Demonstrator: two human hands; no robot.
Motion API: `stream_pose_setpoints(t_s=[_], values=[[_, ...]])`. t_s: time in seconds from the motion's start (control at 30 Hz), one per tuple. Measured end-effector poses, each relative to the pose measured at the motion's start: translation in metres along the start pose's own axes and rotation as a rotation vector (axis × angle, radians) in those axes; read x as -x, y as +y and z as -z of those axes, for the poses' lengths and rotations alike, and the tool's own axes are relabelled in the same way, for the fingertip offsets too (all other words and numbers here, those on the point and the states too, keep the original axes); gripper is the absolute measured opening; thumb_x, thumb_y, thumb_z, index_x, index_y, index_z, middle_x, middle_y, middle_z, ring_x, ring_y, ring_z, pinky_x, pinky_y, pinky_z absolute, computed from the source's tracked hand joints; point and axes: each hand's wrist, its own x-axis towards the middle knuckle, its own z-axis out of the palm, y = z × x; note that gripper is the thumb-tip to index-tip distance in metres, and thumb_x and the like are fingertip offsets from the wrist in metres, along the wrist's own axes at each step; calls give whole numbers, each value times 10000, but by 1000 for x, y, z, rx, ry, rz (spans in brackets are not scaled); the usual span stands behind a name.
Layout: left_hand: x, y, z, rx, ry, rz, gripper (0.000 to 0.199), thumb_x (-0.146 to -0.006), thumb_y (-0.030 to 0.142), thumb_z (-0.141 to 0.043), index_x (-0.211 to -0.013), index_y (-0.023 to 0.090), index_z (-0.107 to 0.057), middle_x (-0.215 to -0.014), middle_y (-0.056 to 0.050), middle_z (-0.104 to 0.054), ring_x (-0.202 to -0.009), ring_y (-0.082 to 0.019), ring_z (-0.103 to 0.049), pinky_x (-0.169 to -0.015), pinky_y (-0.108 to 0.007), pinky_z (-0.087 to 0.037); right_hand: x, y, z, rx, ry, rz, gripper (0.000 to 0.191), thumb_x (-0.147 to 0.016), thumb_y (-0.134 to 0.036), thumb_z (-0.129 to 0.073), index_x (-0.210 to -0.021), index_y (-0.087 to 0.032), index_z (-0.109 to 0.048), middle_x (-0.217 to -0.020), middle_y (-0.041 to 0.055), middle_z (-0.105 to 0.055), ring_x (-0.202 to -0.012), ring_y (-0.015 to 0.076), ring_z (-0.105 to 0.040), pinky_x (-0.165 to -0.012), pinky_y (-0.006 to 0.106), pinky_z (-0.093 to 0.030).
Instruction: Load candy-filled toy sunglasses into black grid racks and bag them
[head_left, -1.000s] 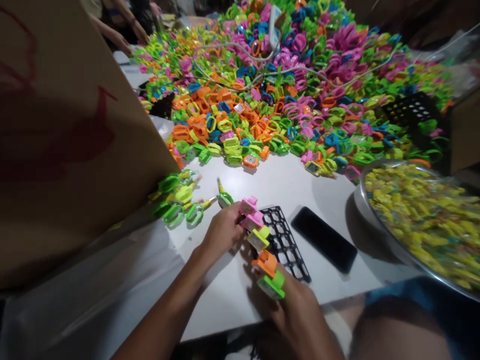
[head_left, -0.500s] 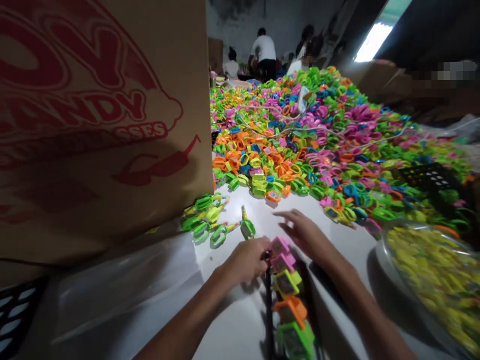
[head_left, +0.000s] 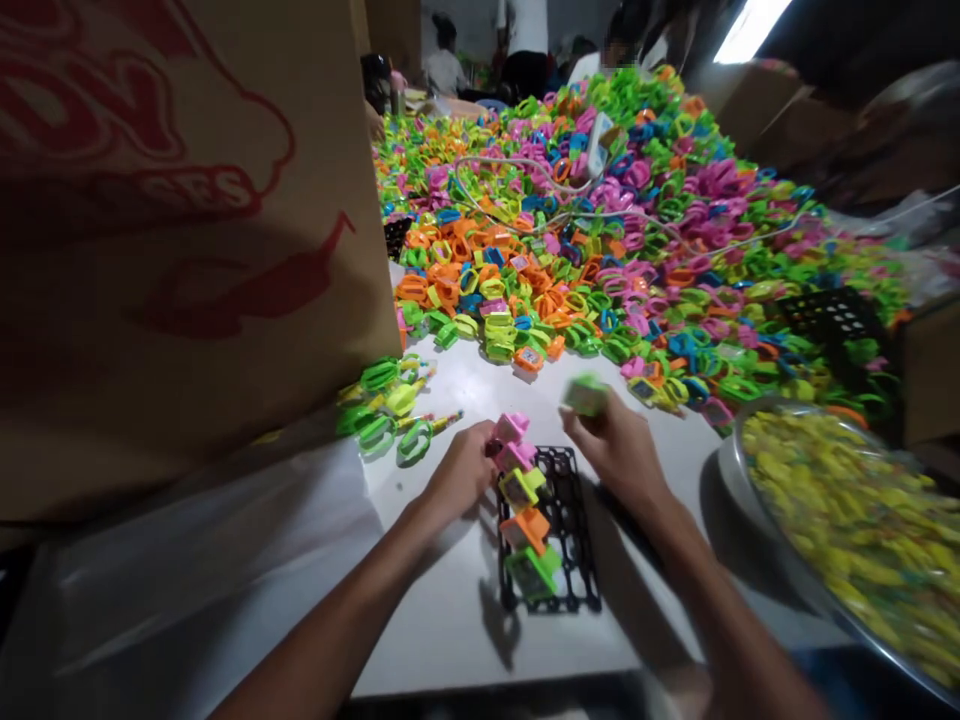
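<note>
A black lattice rack point(head_left: 571, 520) stands on the white table, with a row of toy watches along its left side: two pink point(head_left: 514, 428), one yellow point(head_left: 521, 488), one orange point(head_left: 527, 528) and one green point(head_left: 534, 572). My left hand point(head_left: 469, 465) is closed at the rack's far left corner, beside the pink watches; its fingertips grip something dark there, probably the rack's edge. Right of the rack my right hand point(head_left: 619, 440) is raised and holds a green watch point(head_left: 586, 394), blurred by motion.
A large heap of colourful watches point(head_left: 540, 270) covers the back of the table. On the left are a cardboard box point(head_left: 300, 250) and green watches with candy tubes point(head_left: 394, 400). A bowl of yellow pieces point(head_left: 731, 450) sits at the right. People are in the background.
The green watch with a candy tube near my left hand is gone from its place; a green watch is now in my right hand, which has closed. The view has shifted, showing more of the rack.
</note>
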Motion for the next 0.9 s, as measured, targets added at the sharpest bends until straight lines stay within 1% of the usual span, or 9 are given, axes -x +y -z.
stream_pose_setpoints(t_s=[0.07, 0.17, 0.23, 0.3, 0.4, 0.57, 0.63, 0.77, 0.9], values=[[-1, 0, 2, -100, 9, -93, 96, -780, 185, -644, -873, 172, -663, -833, -5, -668, -756, -144, -579, -690, -231, -442, 55, -9, 3, -368, 112, -249, 367, -982, -556, -716, -896, -206, -647, -682, 24, -664, -608, 218, -626, -552, 282, -464], [1, 0, 4, -157, -33, -148, 88, -779, 161, -596, -860, 186, -617, -796, 20, -617, -724, -131, -534, -650, -224, -408, 131, -41, -9, -664, 45, -573, 409, -940, -593, -786, -1007, -191, -740, -620, -1, -662, -544, 212, -627, -544, 288, -498], [3, 0, 5, -181, -38, -144, 67, -787, 165, -585, -848, 189, -595, -773, 30, -591, -703, -126, -510, -638, -224, -399, 163, -60, -23, -778, -17, -657, 395, -903, -577, -831, -950, -194, -751, -654, 17, -693, -585, 220, -661, -574, 288, -526], [3, 1, 5, -210, -25, -130, 37, -797, 180, -588, -832, 187, -596, -766, 29, -595, -695, -125, -505, -640, -228, -401, 181, -70, -36, -841, -55, -642, 372, -893, -553, -837, -881, -197, -731, -705, 31, -716, -636, 221, -681, -601, 279, -531], [2, 2, 4, -234, 4, -109, 48, -796, 212, -607, -818, 177, -633, -776, 22, -630, -713, -136, -531, -649, -236, -408, 189, -69, -44, -856, -141, -512, 294, -961, -468, -760, -857, -202, -690, -753, 20, -719, -671, 202, -681, -621, 252, -510], [0, 1, 3, -252, 31, -71, 48, -782, 218, -615, -783, 174, -632, -743, 14, -632, -697, -143, -549, -645, -249, -405, 183, -67, -28, -661, -251, -287, 134, -993, -242, -629, -862, -219, -647, -881, 35, -724, -770, 199, -679, -690, 242, -505], [0, 2, 4, -256, 32, -59, 46, -777, 213, -621, -787, 173, -640, -766, 0, -657, -716, -151, -571, -667, -257, -428, 179, -74, -24, -549, -279, -264, 104, -951, -167, -605, -903, -219, -682, -926, 53, -729, -829, 220, -685, -749, 256, -522], [0, 4, 4, -264, 34, -36, 63, -776, 229, -630, -790, 174, -657, -775, -6, -668, -718, -154, -578, -679, -261, -446, 177, -88, -32, -428, -321, -298, 231, -897, -82, -575, -1003, -214, -731, -951, 72, -741, -867, 240, -696, -781, 260, -541], [0, 5, 3, -262, 30, -55, 54, -783, 226, -625, -765, 177, -641, -766, 2, -656, -721, -150, -564, -675, -253, -433, 184, -86, -41, -393, -308, -319, 332, -855, -72, -574, -1087, -213, -766, -1001, 87, -772, -910, 256, -718, -851, 284, -571]])
